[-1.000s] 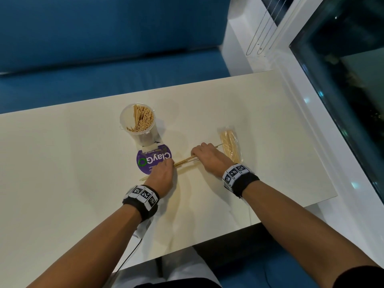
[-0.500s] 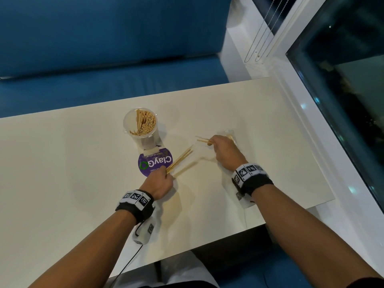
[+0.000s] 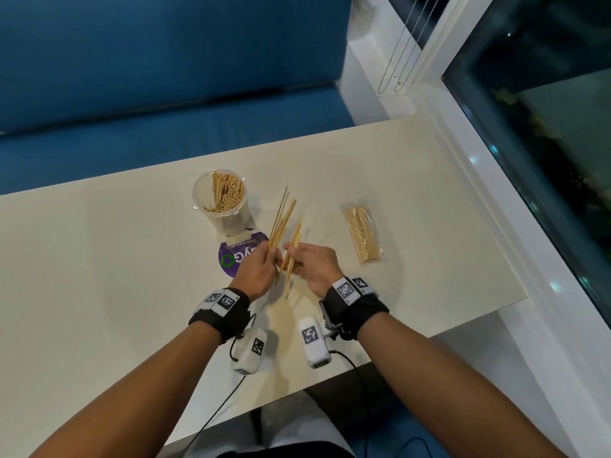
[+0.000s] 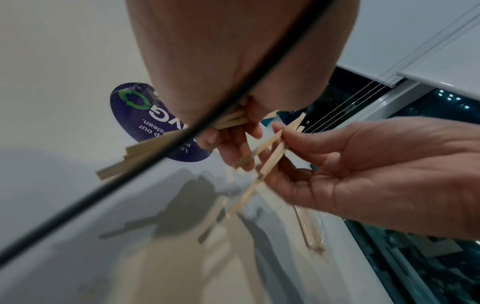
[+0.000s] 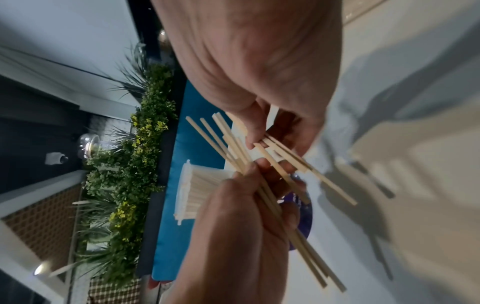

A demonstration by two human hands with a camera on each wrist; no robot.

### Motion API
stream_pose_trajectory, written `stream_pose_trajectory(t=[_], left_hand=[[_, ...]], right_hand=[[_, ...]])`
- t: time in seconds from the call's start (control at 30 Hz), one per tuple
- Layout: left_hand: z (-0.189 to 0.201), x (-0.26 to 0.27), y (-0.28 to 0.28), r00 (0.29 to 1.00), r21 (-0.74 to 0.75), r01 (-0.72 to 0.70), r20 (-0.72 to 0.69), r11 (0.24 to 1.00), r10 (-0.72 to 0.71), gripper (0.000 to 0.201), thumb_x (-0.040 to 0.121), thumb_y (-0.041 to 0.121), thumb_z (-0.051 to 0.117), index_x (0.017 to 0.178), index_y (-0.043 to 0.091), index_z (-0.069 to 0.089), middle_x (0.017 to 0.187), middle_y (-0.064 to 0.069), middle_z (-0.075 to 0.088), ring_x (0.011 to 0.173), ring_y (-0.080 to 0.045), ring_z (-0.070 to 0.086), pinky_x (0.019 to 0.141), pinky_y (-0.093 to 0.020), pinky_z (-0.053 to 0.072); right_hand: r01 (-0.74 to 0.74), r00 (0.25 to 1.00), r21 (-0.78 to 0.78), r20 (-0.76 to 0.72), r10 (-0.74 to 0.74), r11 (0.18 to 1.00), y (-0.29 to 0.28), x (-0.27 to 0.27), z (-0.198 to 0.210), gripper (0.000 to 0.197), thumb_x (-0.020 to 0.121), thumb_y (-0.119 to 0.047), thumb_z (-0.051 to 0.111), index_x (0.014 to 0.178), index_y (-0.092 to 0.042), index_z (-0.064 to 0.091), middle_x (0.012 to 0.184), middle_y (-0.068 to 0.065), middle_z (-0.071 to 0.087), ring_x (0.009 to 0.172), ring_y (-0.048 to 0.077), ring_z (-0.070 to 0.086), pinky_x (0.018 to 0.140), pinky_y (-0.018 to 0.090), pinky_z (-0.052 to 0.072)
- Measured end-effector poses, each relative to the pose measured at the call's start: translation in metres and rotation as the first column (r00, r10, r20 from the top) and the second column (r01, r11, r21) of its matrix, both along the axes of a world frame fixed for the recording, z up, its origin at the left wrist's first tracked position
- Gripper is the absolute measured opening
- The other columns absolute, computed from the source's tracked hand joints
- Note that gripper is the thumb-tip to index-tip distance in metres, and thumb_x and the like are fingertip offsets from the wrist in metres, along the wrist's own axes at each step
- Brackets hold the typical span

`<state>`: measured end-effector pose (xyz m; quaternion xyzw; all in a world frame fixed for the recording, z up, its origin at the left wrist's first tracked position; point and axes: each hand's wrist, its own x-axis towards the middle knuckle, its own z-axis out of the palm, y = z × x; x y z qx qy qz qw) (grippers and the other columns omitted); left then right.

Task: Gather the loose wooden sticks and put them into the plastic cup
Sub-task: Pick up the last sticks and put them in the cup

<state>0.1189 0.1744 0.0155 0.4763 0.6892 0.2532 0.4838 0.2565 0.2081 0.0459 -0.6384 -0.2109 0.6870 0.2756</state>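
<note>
Hands (image 3: 256, 272) and (image 3: 314, 264) are each gripping sticks (image 3: 281, 221), merging them into one bundle, needing alignment next, then dropping into cup (image 3: 220, 200)

A café or lounge booth, it seems: blue padded bench (image 3: 165, 77) behind a pale table (image 3: 99, 259), with a dark window (image 3: 545, 127) beside that table.

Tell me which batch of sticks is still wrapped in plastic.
The pack of sticks lying flat on the table, right of both hands. The others are bare: one bunch stands in the cup, and the left hand and right hand each hold some.
</note>
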Motion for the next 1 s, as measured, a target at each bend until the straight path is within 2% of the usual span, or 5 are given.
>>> stream_pose_trajectory(t=[0.37, 0.57, 0.73, 0.9, 1.0], left_hand=[[0.003, 0.016, -0.008, 0.987, -0.064, -0.073, 0.142, 0.995, 0.081, 0.024, 0.110, 0.027, 0.034, 0.100, 0.015, 0.052, 0.078, -0.011, 0.065, 0.067, -0.022, 0.066, 0.066, -0.038, 0.056], [0.000, 0.015, -0.010, 0.923, -0.138, -0.147, 0.338, 0.980, 0.185, 0.022, 0.107, 0.021, 0.037, 0.096, 0.016, 0.055, 0.073, -0.001, 0.050, 0.059, -0.011, 0.041, 0.052, -0.026, 0.035], [0.010, 0.011, -0.011, 0.888, -0.220, -0.167, 0.391, 0.961, 0.243, 0.019, 0.100, 0.017, 0.038, 0.084, 0.018, 0.048, 0.063, 0.006, 0.041, 0.054, -0.011, 0.030, 0.049, -0.026, 0.026], [0.017, 0.009, -0.018, 0.965, -0.119, -0.072, 0.244, 0.990, 0.100, 0.020, 0.094, 0.036, 0.053, 0.079, 0.023, 0.048, 0.071, 0.004, 0.047, 0.064, -0.015, 0.039, 0.061, -0.033, 0.035], [0.021, 0.013, -0.019, 0.997, -0.056, 0.016, 0.080, 0.998, -0.011, 0.035, 0.103, 0.044, 0.051, 0.075, 0.023, 0.045, 0.072, 0.002, 0.048, 0.065, -0.015, 0.044, 0.067, -0.034, 0.038]], right_hand=[[-0.024, 0.969, 0.090, 0.246, 0.001, 0.996, -0.014, -0.005, 0.004, 0.008, 0.084, -0.007, 0.081, 0.091, -0.011, 0.081, 0.070, -0.001, 0.074, 0.047, 0.005, 0.061, 0.043, 0.015, 0.047], [-0.293, 0.894, 0.142, 0.390, 0.219, 0.945, -0.013, -0.004, 0.000, 0.003, 0.085, -0.030, 0.081, 0.083, -0.028, 0.079, 0.100, -0.002, 0.080, 0.090, 0.014, 0.070, 0.092, 0.033, 0.055], [-0.444, 0.858, 0.148, 0.356, 0.371, 0.884, 0.003, 0.005, 0.009, 0.050, 0.096, -0.042, 0.069, 0.141, -0.020, 0.063, 0.137, 0.002, 0.067, 0.124, 0.023, 0.063, 0.109, 0.046, 0.050], [-0.382, 0.883, 0.391, 0.421, 0.206, 0.837, 0.043, 0.009, 0.035, 0.066, 0.103, -0.052, 0.052, 0.160, -0.043, 0.020, 0.152, -0.004, 0.048, 0.128, 0.022, 0.058, 0.098, 0.048, 0.058], [-0.579, 0.799, 0.410, 0.456, 0.392, 0.705, 0.060, 0.011, 0.052, 0.051, 0.102, -0.039, 0.062, 0.151, -0.034, 0.047, 0.132, 0.000, 0.063, 0.098, 0.020, 0.073, 0.074, 0.034, 0.065]])
